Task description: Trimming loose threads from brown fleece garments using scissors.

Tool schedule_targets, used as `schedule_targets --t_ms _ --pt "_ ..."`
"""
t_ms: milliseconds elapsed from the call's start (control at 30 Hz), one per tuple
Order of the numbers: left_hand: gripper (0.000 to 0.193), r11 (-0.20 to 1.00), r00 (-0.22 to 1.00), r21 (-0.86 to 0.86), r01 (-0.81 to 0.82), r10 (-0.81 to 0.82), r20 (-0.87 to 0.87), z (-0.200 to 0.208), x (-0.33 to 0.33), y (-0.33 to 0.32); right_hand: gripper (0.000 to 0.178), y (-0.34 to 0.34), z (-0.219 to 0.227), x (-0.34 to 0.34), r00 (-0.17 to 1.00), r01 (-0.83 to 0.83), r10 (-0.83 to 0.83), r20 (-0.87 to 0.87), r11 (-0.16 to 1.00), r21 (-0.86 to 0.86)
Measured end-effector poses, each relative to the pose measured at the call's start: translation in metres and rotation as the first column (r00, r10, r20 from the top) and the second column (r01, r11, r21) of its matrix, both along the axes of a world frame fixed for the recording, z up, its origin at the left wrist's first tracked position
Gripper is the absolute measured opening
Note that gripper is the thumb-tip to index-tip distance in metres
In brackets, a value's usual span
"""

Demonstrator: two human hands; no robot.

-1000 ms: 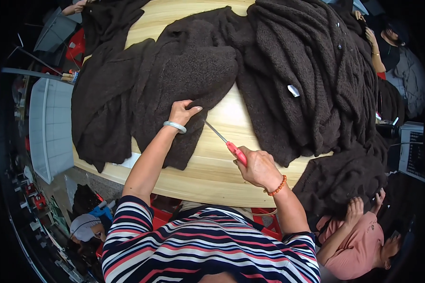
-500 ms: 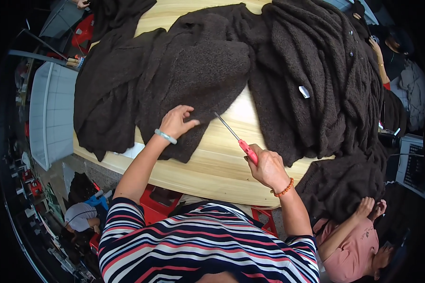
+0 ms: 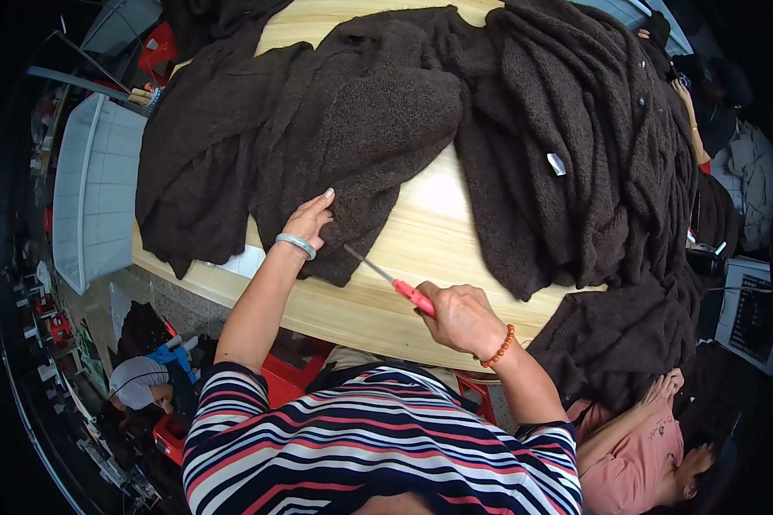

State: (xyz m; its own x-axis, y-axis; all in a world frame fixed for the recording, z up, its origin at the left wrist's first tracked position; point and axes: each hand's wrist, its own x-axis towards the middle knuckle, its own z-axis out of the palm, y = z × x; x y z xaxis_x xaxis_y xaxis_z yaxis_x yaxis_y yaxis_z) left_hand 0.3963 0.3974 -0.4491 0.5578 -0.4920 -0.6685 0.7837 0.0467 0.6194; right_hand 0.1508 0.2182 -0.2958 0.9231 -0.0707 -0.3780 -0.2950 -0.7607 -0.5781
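Observation:
My right hand (image 3: 465, 318) is wrapped round the red handle of a tool (image 3: 414, 297) with a long, thin metal shaft. The shaft points left and away from me, its tip close to the lower edge of a dark brown knitted garment (image 3: 378, 112). I cannot make out the tip's shape. My left hand (image 3: 311, 219) rests on that garment with fingers stretched out, gripping no fold that I can see. A pale bangle (image 3: 296, 245) circles the left wrist and an orange bead bracelet (image 3: 500, 345) the right.
Another dark brown knitted pile (image 3: 575, 154), bearing a small white label (image 3: 556, 164), covers the right of the light wooden table (image 3: 442, 193). A person in pink (image 3: 631, 459) sits at the lower right. Red stools (image 3: 288, 373) stand below the near edge; a white bin (image 3: 99, 193) is at left.
My right hand has come nearer and left with the tool, whose tip has moved toward my left hand. The left hand has turned, its fingers now pointing farther away. My view has shifted slightly.

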Motion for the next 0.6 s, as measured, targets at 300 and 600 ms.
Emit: schedule_targets --t_ms 300,600 --pt "0.029 0.992 0.995 -0.067 -0.102 0.100 -0.029 -0.006 -0.012 0.002 0.021 -0.012 -0.006 -0.015 0.997 0.035 -0.042 -0.059 0.992 -0.118" --pt "0.034 0.806 0.620 0.569 0.163 -0.532 0.577 0.013 -0.025 -0.027 0.022 -0.027 -0.003 -0.028 0.979 0.203 -0.199 0.047 0.971 -0.129"
